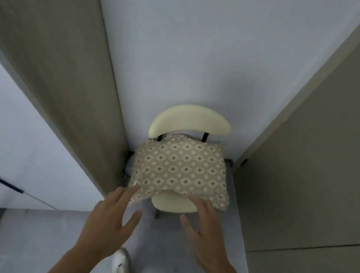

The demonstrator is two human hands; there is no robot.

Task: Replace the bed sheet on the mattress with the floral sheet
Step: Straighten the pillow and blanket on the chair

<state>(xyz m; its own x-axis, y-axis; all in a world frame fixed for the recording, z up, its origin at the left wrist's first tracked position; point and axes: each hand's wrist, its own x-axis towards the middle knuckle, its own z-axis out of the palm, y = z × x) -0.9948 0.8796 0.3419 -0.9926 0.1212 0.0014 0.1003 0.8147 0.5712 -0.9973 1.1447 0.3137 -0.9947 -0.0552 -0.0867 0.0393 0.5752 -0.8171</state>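
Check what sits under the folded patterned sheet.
The patterned sheet lies on a cream chair; its seat front shows below the sheet. The rest of the seat is covered. Both hands reach toward it, fingers open.

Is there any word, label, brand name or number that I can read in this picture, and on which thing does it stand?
None can be read.
The folded sheet on the chair shows only a pattern of diamonds and dots, no letters.
The white shoe bears a dark mark, too small and blurred to read.
The panels and the wall are plain.
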